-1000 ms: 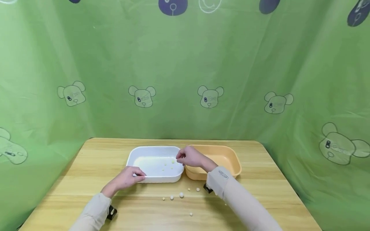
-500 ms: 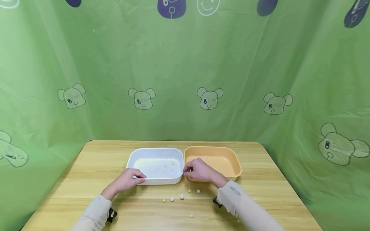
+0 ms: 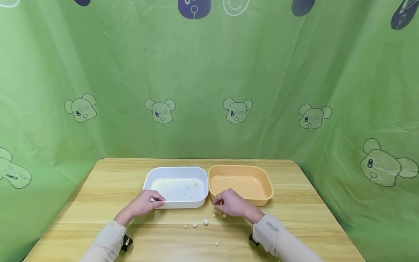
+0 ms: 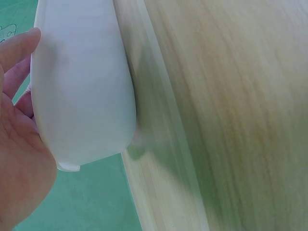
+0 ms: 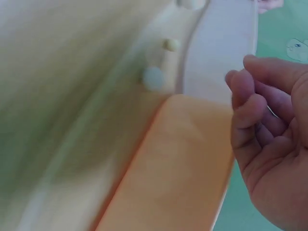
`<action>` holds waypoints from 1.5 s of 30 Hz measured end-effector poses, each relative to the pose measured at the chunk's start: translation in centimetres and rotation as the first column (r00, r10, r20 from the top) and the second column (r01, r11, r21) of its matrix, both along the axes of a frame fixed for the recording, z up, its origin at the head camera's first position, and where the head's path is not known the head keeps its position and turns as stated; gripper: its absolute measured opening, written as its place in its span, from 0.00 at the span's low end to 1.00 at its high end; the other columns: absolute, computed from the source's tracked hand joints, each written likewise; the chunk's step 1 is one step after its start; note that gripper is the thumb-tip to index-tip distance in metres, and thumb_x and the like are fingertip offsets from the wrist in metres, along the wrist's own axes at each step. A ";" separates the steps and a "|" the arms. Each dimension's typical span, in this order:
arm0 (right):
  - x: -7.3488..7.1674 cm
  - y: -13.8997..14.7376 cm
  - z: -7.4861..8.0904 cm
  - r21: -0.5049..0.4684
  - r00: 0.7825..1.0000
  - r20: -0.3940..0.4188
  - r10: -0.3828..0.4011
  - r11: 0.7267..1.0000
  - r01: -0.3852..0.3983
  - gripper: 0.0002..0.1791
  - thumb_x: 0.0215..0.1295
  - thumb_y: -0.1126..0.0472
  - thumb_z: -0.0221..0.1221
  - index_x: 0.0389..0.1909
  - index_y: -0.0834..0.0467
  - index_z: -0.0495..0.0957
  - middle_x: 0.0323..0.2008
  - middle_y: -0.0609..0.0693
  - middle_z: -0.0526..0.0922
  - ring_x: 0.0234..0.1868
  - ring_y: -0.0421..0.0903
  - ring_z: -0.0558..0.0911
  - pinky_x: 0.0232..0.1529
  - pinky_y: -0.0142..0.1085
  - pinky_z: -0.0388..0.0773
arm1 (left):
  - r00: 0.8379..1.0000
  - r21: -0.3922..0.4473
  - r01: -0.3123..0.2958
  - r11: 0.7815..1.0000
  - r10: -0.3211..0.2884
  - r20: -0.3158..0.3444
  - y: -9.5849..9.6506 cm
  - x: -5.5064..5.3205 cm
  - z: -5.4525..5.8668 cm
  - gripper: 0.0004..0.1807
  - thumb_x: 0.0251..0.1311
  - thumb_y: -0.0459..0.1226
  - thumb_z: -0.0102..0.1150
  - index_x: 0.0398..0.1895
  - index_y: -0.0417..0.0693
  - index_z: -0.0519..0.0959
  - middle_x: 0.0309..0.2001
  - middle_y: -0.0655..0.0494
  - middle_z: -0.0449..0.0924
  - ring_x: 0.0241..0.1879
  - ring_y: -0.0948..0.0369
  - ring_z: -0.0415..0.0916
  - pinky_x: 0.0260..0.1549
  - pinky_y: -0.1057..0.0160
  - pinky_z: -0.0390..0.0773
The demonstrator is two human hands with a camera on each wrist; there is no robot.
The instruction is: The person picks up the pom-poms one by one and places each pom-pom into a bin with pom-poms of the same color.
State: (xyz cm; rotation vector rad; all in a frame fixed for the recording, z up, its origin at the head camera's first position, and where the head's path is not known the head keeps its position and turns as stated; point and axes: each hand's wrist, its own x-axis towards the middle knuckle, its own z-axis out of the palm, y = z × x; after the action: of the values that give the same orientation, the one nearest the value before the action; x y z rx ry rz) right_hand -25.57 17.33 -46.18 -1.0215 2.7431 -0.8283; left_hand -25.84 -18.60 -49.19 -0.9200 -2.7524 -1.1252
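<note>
My left hand [image 3: 145, 202] pinches the near rim of a white plastic tray [image 3: 196, 204]; in the left wrist view the thumb lies along the tray's outer wall and the other fingers reach over the edge. Several small yellow balls [image 3: 195, 184] lie inside that tray. My right hand [image 3: 231, 203] is over the near left corner of an orange tray [image 3: 266, 194], its fingers loosely bent with nothing seen between them. Two small white balls [image 3: 234, 178] sit in the orange tray. Close below the right hand are a white ball [image 3: 224, 215] and a small yellow ball [image 3: 214, 215] on the table.
More balls are scattered on the wooden table [image 3: 157, 240]: a larger white ball [image 3: 206, 222], a smaller white ball [image 3: 195, 225], a yellow ball [image 3: 185, 226] and a nearer white ball [image 3: 216, 243]. The trays stand side by side. A green curtain [image 3: 203, 138] surrounds the table.
My right hand has moved from above the white tray's right end, rightward and nearer to me, to the orange tray's near edge, uncovering balls in that tray. The left hand stays on the rim.
</note>
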 end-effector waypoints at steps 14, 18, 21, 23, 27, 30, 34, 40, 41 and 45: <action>1.0 0.3 -2.0 -0.012 1.000 0.016 0.001 1.000 -0.001 0.06 0.55 0.66 0.65 0.35 0.61 0.84 0.28 0.42 0.83 0.29 0.32 0.78 0.32 0.26 0.76 | 1.000 0.008 0.002 1.000 -0.002 0.001 0.1 0.0 0.0 0.06 0.59 0.38 0.62 0.33 0.49 0.86 0.31 0.66 0.81 0.34 0.65 0.77 0.38 0.62 0.75; 0.8 0.7 -2.8 0.007 1.000 -0.009 0.010 1.000 -0.010 0.06 0.55 0.65 0.66 0.35 0.58 0.84 0.29 0.41 0.83 0.30 0.31 0.78 0.34 0.27 0.76 | 1.000 0.003 0.002 1.000 -0.002 0.007 0.1 0.0 0.2 0.06 0.59 0.39 0.62 0.34 0.48 0.86 0.31 0.66 0.81 0.35 0.63 0.77 0.39 0.60 0.75; 0.7 0.8 -3.3 0.031 0.999 -0.039 0.024 0.999 -0.022 0.07 0.54 0.65 0.67 0.35 0.56 0.85 0.30 0.40 0.83 0.32 0.33 0.78 0.36 0.28 0.77 | 1.000 0.001 0.001 1.000 -0.001 0.001 0.1 0.1 0.2 0.06 0.60 0.39 0.62 0.34 0.48 0.86 0.31 0.66 0.81 0.35 0.64 0.77 0.39 0.60 0.75; 0.6 0.9 -3.4 0.042 0.998 -0.049 0.032 0.999 -0.030 0.07 0.54 0.65 0.67 0.35 0.56 0.85 0.31 0.41 0.83 0.33 0.34 0.79 0.37 0.29 0.77 | 1.000 0.004 0.003 1.000 -0.003 -0.011 0.0 0.0 0.1 0.06 0.60 0.38 0.62 0.33 0.47 0.86 0.31 0.66 0.81 0.34 0.65 0.77 0.39 0.60 0.75; 0.6 1.0 -3.5 0.065 0.998 -0.055 0.037 0.997 -0.033 0.07 0.54 0.64 0.67 0.36 0.56 0.85 0.32 0.41 0.83 0.34 0.34 0.79 0.38 0.30 0.77 | 1.000 0.006 -0.004 1.000 0.004 -0.011 0.0 0.0 0.0 0.06 0.59 0.38 0.62 0.33 0.48 0.86 0.31 0.67 0.81 0.34 0.66 0.76 0.38 0.61 0.75; 0.6 0.9 -3.5 0.083 0.998 -0.056 0.039 0.996 -0.034 0.07 0.54 0.63 0.67 0.36 0.55 0.85 0.32 0.41 0.83 0.34 0.34 0.78 0.38 0.30 0.76 | 1.000 0.006 -0.001 1.000 0.001 -0.013 0.0 0.0 -0.1 0.06 0.59 0.38 0.62 0.33 0.47 0.86 0.31 0.67 0.81 0.34 0.67 0.76 0.38 0.62 0.75; 0.5 0.8 -3.7 0.094 0.996 -0.064 0.056 0.994 -0.050 0.07 0.54 0.64 0.67 0.35 0.56 0.85 0.31 0.41 0.82 0.33 0.34 0.77 0.36 0.29 0.76 | 1.000 0.005 0.014 1.000 -0.014 -0.028 0.0 0.0 0.0 0.06 0.59 0.37 0.62 0.33 0.47 0.86 0.31 0.65 0.82 0.34 0.65 0.77 0.38 0.61 0.76; 0.3 0.4 -4.0 0.119 0.997 -0.046 0.069 0.991 -0.063 0.07 0.54 0.64 0.66 0.36 0.56 0.85 0.30 0.40 0.81 0.32 0.32 0.75 0.35 0.28 0.74 | 0.999 -0.004 0.013 1.000 -0.013 -0.037 0.0 0.0 0.0 0.05 0.59 0.37 0.62 0.33 0.48 0.86 0.31 0.66 0.82 0.34 0.66 0.77 0.38 0.61 0.76; 0.3 0.4 -4.0 0.127 0.997 -0.041 0.067 0.990 -0.061 0.07 0.54 0.63 0.66 0.36 0.56 0.85 0.31 0.40 0.81 0.32 0.32 0.75 0.35 0.27 0.74 | 0.999 -0.005 0.011 1.000 -0.011 -0.038 0.0 0.0 0.0 0.05 0.59 0.37 0.62 0.33 0.48 0.86 0.31 0.66 0.82 0.34 0.66 0.77 0.38 0.61 0.76; 0.3 0.2 -3.9 0.144 0.997 -0.035 0.075 0.987 -0.069 0.07 0.54 0.64 0.66 0.35 0.56 0.85 0.31 0.40 0.81 0.32 0.31 0.75 0.35 0.27 0.74 | 0.999 -0.002 0.006 1.000 -0.006 -0.041 0.0 0.1 0.0 0.05 0.59 0.37 0.62 0.33 0.48 0.86 0.31 0.67 0.81 0.33 0.67 0.76 0.37 0.62 0.76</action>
State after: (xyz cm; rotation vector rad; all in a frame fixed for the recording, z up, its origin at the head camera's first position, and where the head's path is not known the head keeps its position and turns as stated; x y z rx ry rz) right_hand -25.31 17.55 -50.12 -1.1118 2.7334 -0.5976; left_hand -25.77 -18.59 -49.17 -0.9420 -2.7206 -1.0914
